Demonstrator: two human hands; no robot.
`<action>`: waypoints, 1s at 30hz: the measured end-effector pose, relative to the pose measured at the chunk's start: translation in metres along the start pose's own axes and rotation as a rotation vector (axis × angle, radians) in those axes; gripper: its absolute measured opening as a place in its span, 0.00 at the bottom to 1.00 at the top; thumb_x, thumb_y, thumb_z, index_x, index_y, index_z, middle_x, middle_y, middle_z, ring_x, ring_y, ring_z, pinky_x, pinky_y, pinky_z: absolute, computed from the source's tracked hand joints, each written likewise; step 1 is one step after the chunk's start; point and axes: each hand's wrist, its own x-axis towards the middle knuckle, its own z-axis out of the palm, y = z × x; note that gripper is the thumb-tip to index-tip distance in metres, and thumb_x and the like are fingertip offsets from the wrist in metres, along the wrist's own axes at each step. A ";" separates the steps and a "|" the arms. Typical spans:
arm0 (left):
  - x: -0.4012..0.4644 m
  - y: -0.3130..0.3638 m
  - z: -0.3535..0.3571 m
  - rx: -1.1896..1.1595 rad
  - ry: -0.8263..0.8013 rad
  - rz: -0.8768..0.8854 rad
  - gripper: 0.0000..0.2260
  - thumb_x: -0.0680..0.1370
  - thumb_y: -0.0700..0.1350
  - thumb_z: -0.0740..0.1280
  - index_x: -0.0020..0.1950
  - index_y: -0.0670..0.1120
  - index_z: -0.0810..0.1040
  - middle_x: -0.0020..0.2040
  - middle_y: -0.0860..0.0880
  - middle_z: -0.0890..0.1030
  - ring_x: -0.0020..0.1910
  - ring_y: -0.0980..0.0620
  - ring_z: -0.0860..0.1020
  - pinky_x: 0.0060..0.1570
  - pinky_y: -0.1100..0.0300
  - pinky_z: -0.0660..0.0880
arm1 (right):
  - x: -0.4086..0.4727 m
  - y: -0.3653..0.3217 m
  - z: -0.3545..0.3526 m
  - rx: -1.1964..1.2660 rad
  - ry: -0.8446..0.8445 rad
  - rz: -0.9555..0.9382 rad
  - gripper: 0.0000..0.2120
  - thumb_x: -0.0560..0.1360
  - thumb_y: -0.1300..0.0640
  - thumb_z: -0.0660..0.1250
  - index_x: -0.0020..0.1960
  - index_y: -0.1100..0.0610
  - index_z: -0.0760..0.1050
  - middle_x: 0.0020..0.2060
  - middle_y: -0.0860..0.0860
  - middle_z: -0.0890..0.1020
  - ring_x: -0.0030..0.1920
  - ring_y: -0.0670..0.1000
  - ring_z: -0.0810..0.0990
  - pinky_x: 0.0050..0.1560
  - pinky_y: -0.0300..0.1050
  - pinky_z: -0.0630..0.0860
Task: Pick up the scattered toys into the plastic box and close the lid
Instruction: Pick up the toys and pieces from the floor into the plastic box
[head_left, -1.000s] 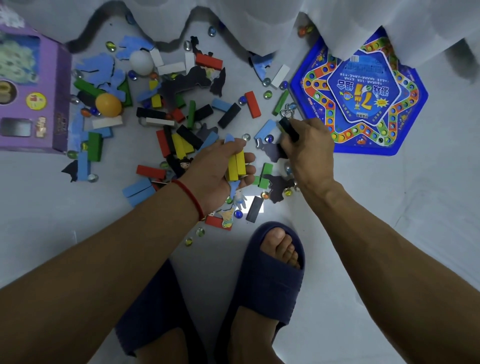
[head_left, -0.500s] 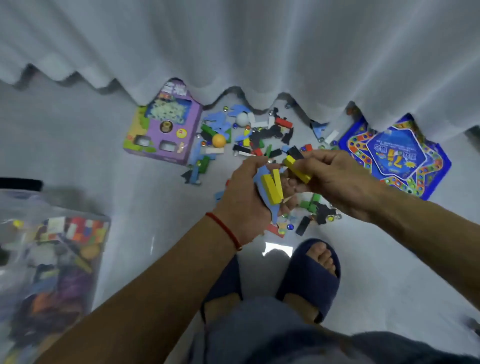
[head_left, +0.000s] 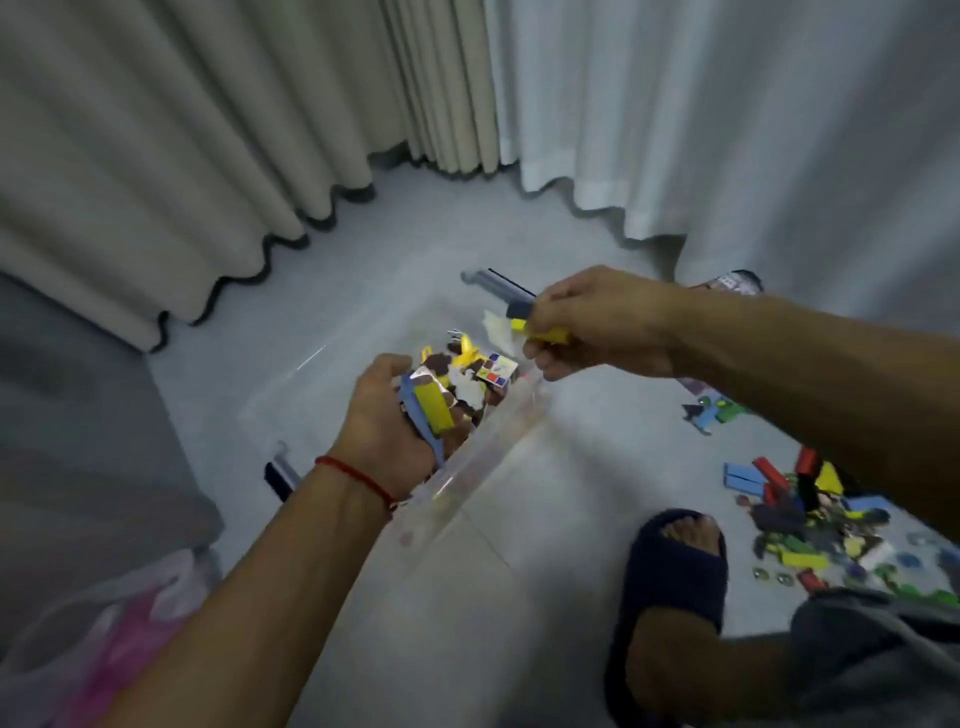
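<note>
A clear plastic box (head_left: 483, 449) stands on the floor in the middle, with several toys inside. Over its near side, my left hand (head_left: 384, 415) grips yellow blocks and a blue foam piece (head_left: 428, 410). My right hand (head_left: 587, 322) hovers above the box's far right corner, closed on a yellow block (head_left: 545, 335) and a dark block (head_left: 517, 310). Scattered toys (head_left: 810, 519) lie on the floor at the lower right, partly hidden by my right arm.
Curtains (head_left: 260, 156) hang along the back down to the floor. A grey piece of furniture (head_left: 78, 415) and a pink plastic bag (head_left: 130, 639) sit at the left. My foot in a dark slipper (head_left: 675, 577) stands right of the box. A purple toy carton (head_left: 735, 283) peeks out behind my right arm.
The view swung left from the toy pile to the box. Both hands carried their blocks from above the pile to over the box.
</note>
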 end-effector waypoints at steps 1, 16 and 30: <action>-0.005 0.006 -0.013 0.014 0.028 0.024 0.29 0.81 0.55 0.51 0.45 0.35 0.82 0.41 0.37 0.83 0.36 0.43 0.82 0.37 0.52 0.81 | 0.011 -0.001 0.023 -0.009 -0.015 0.012 0.02 0.77 0.66 0.65 0.48 0.65 0.76 0.38 0.60 0.79 0.35 0.53 0.78 0.42 0.44 0.84; -0.009 -0.012 0.061 0.401 0.012 0.307 0.08 0.78 0.42 0.63 0.38 0.49 0.73 0.42 0.48 0.72 0.36 0.51 0.73 0.43 0.54 0.73 | -0.032 0.000 -0.064 -0.387 0.237 -0.017 0.11 0.79 0.57 0.65 0.56 0.63 0.80 0.49 0.59 0.83 0.46 0.55 0.82 0.53 0.54 0.81; 0.039 -0.236 0.306 1.060 -0.671 0.004 0.05 0.78 0.43 0.63 0.42 0.46 0.72 0.40 0.44 0.71 0.36 0.50 0.68 0.38 0.56 0.71 | -0.246 0.318 -0.299 -0.664 0.723 0.574 0.11 0.77 0.61 0.66 0.57 0.55 0.82 0.53 0.57 0.84 0.52 0.58 0.82 0.53 0.45 0.74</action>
